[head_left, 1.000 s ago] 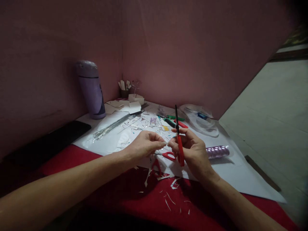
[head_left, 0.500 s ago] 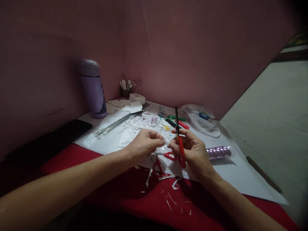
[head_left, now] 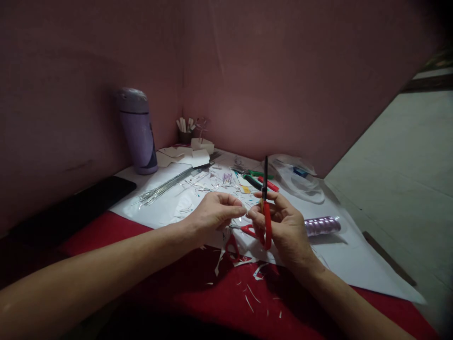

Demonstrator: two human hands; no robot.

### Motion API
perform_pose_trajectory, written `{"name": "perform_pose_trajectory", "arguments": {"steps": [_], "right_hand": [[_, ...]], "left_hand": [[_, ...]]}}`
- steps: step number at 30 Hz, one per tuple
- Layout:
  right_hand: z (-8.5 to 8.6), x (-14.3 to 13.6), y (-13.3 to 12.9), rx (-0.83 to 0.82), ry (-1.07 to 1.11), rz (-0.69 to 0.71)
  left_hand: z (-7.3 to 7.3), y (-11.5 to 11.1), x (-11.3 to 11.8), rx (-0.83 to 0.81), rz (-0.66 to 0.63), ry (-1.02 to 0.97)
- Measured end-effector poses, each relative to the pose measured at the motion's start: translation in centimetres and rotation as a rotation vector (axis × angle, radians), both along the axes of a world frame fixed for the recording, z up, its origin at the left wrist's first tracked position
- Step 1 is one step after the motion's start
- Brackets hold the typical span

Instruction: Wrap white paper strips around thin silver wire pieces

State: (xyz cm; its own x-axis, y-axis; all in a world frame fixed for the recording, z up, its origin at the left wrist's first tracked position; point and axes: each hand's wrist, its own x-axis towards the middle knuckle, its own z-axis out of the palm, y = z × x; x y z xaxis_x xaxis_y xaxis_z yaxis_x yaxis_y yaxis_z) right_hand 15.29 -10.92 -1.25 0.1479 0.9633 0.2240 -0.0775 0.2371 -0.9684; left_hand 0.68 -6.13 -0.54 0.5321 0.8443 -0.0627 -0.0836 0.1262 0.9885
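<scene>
My right hand [head_left: 283, 222] holds red-handled scissors [head_left: 267, 226], their dark blades pointing up and looking closed. Thumb and forefinger of that hand also pinch close to my left fingertips. My left hand [head_left: 222, 210] is closed in a pinch on something tiny and pale that I cannot make out. Below the hands, a second pair of red-handled scissors [head_left: 232, 248] lies on the white paper [head_left: 339, 259], partly hidden. White paper scraps [head_left: 260, 271] lie around its handles and on the red cloth [head_left: 170, 283].
A purple tumbler [head_left: 138, 137] stands at the left by a dark flat object [head_left: 92, 203]. Thin wires [head_left: 163, 186] lie on the paper. Behind my hands are green-handled pliers [head_left: 253, 182] and a plastic bag [head_left: 307, 189]. A shiny purple roll [head_left: 322, 225] sits right.
My fingertips have come closer together, the left hand shifting slightly right. The scissors in my right hand have tipped a little to the right.
</scene>
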Motion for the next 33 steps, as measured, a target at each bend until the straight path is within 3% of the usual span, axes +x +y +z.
{"name": "perform_pose_trajectory", "arguments": {"steps": [3,8,14,21,33], "right_hand": [[-0.04,0.0,0.03,0.008,0.007,-0.046],[-0.13,0.0,0.05,0.003,0.025,-0.073],[-0.15,-0.31,-0.12,-0.045,0.034,-0.051],[0.05,-0.47,-0.3,-0.028,0.026,-0.048],[0.03,-0.54,-0.38,0.012,0.053,-0.064]], "left_hand": [[-0.22,0.19,-0.09,-0.055,-0.013,-0.062],[-0.26,0.54,-0.23,-0.291,-0.125,-0.222],[-0.47,0.32,0.0,-0.121,-0.061,-0.139],[-0.83,0.27,0.0,-0.062,-0.01,-0.08],[-0.83,0.3,0.13,-0.048,-0.028,-0.1]]}}
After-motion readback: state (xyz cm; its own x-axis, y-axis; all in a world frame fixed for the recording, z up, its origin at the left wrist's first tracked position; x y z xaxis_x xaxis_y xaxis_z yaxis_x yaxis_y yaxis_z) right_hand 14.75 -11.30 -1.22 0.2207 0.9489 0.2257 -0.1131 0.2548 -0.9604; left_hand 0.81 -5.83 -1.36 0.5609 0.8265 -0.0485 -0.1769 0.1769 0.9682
